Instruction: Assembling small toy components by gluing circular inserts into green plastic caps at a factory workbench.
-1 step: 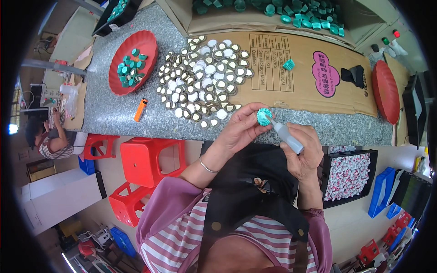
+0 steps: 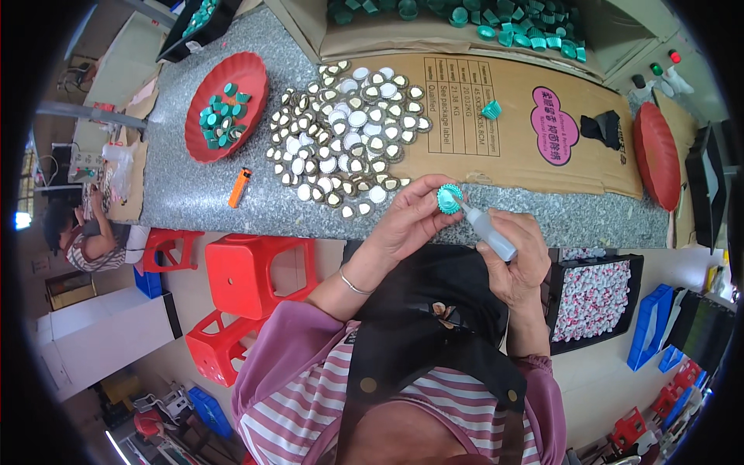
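My left hand [image 2: 411, 221] pinches a small green fluted cup [image 2: 447, 204] just over the table's near edge, its open side facing up. My right hand [image 2: 519, 260] is closed round a small translucent squeeze bottle [image 2: 490, 234]. The bottle's thin nozzle [image 2: 463, 204] points into the green cup; whether it touches the inside I cannot tell. Beyond my left hand lies a spread of dark-rimmed fluted caps [image 2: 353, 147] with pale insides. Another green cup [image 2: 491, 110] sits on the flat cardboard sheet [image 2: 535, 81].
A red scalloped bowl [image 2: 256, 85] at left holds several green cups. An orange lighter [image 2: 239, 187] lies near it. More green cups [image 2: 535, 31] fill a box at the back. Another red bowl [image 2: 657, 155] stands at right. Red stools [image 2: 244, 275] are below left.
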